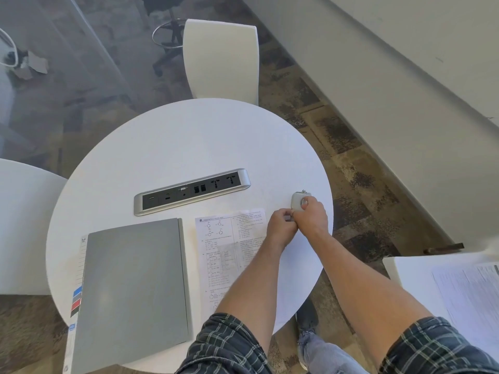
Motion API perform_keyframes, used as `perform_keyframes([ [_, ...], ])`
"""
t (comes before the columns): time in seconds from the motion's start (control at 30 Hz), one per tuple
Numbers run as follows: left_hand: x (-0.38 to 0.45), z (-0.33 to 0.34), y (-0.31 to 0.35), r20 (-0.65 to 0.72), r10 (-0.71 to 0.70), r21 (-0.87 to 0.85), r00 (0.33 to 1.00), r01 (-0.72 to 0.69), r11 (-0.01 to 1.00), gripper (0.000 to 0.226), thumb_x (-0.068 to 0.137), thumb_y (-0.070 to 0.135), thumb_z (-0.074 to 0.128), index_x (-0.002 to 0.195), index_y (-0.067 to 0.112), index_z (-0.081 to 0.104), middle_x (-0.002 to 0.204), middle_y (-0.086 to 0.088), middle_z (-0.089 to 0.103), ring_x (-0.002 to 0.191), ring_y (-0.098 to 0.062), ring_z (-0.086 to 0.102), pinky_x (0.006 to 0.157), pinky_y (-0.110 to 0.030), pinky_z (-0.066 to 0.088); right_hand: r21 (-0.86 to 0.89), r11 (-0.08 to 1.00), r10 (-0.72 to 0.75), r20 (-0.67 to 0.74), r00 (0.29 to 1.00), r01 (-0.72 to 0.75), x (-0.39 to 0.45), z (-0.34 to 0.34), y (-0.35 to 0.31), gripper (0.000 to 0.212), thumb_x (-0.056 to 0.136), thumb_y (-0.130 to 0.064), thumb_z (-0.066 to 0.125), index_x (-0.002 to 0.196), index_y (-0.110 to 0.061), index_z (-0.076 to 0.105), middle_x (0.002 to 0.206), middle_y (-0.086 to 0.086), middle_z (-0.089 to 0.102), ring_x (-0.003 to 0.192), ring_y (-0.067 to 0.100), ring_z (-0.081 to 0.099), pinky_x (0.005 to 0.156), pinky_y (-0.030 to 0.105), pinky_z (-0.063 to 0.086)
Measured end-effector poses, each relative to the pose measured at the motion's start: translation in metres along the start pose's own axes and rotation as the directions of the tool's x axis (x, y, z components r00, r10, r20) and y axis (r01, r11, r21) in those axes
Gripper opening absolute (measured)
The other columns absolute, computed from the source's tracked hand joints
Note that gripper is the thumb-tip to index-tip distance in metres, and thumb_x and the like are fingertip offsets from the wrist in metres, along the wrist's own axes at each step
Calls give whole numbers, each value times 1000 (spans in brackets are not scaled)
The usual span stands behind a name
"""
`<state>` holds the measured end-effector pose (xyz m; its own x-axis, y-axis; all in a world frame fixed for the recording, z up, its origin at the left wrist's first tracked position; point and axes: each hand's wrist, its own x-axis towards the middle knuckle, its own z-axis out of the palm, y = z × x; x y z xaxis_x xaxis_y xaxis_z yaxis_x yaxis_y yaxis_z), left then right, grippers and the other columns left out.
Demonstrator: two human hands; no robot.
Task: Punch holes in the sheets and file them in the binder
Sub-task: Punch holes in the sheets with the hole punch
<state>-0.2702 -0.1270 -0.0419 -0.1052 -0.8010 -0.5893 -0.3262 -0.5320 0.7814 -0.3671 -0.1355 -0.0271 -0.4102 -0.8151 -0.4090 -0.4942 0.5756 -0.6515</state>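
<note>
A closed grey binder (135,287) lies at the near left of the round white table (189,141). Right of it lies a printed sheet (218,247) with chemistry diagrams. At the sheet's far right corner my two hands meet. My right hand (310,215) is closed over a small white hole punch (296,200) standing near the table's right edge. My left hand (280,225) pinches the sheet's right edge right beside the punch. The punch's slot and the sheet's edge in it are hidden by my fingers.
A silver socket strip (191,191) is set into the table's middle. A white chair (220,60) stands at the far side. More printed sheets (467,290) lie on a white surface at the right. Another white table (19,225) is at the left.
</note>
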Motion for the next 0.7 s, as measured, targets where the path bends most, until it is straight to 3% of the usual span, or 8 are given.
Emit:
perform_keyframes([
  [0.13,-9,-1,-1,7,15,-81,1000,-14,997,20,87,6,56,103,14,65,96,-1,70,81,-13,63,70,-21,52,7,1000,19,14,1000,-19,-8,2,3,52,90,-18,71,139,-8,54,117,11,64,90,24,61,66,30,45],
  [0.23,-16,-5,-5,6,2,-162,1000,-2,987,25,74,8,53,95,15,64,97,-8,69,86,-20,64,84,-40,60,27,999,26,15,1000,-26,-21,3,3,47,92,-25,74,131,-5,58,99,1,62,86,21,59,69,32,46],
  [0.3,-22,-11,-7,-10,5,-200,1000,-7,980,33,66,12,50,95,14,66,97,-9,70,88,-23,66,90,-46,61,66,997,30,11,999,-30,-29,4,3,45,88,-29,76,124,-6,62,90,-2,62,82,21,65,72,37,57],
  [0.4,-31,-23,-10,-56,13,-248,998,-26,968,21,70,24,67,89,13,66,85,-8,70,77,-22,65,87,-47,60,127,992,-18,-2,1000,18,-41,5,2,41,87,-42,72,119,-16,69,86,-7,72,74,17,74,75,40,64],
  [0.53,-41,-43,-17,-97,10,-267,995,-36,963,33,87,39,79,77,12,64,69,-1,73,66,-17,68,78,-39,62,120,981,-151,-19,988,152,-55,2,-4,26,96,-41,66,107,-21,79,76,-6,77,59,14,72,69,36,63],
  [0.6,-49,-55,-21,-89,20,-256,996,-42,966,31,86,35,81,78,11,62,69,-2,72,64,-16,69,74,-35,62,84,979,-185,3,983,184,-58,3,-5,21,95,-33,68,106,-20,79,80,-6,77,62,15,73,70,38,64],
  [0.7,-61,-77,-29,-51,3,-224,999,-15,974,22,81,17,80,85,13,59,84,-6,68,69,-16,68,70,-35,59,-33,971,-236,30,971,237,-60,6,-3,22,90,-31,73,111,-27,75,101,-8,70,83,9,67,78,34,59],
])
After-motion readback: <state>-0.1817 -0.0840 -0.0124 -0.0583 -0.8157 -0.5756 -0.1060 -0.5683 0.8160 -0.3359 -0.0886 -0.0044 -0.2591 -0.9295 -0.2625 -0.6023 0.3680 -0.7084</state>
